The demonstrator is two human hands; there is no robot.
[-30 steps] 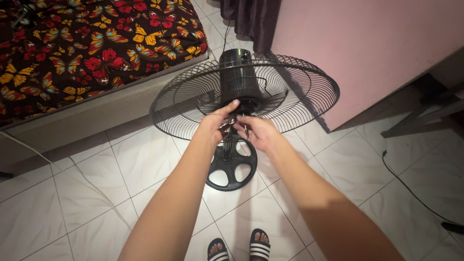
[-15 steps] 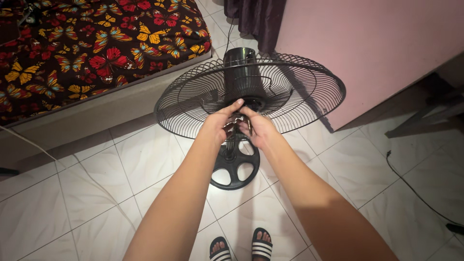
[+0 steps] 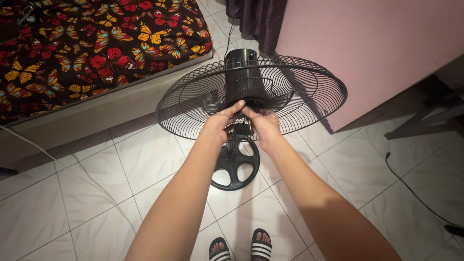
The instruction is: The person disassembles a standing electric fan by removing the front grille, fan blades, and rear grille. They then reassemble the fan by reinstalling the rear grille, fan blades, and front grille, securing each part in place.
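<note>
A black standing fan is tilted back, its round wire rear grille [image 3: 299,92] facing up with no blades on it, the black motor housing [image 3: 240,65] behind the centre. My left hand [image 3: 218,123] and my right hand [image 3: 263,123] meet at the grille's centre hub [image 3: 251,103], fingertips pinching a small part there that my fingers hide. The fan's round spoked base [image 3: 235,166] rests on the tiled floor under my forearms.
A mattress with a dark butterfly-print cover [image 3: 87,48] lies at the upper left. A pink wall or panel [image 3: 377,43] stands at the right, with a dark curtain [image 3: 256,19] behind. A black cable [image 3: 415,191] and a white cable [image 3: 72,162] cross the floor. My sandalled feet [image 3: 241,249] stand below.
The view has shifted slightly. Both hands stay at the grille's centre hub, fingers working the small part there; the fan has not visibly moved.
</note>
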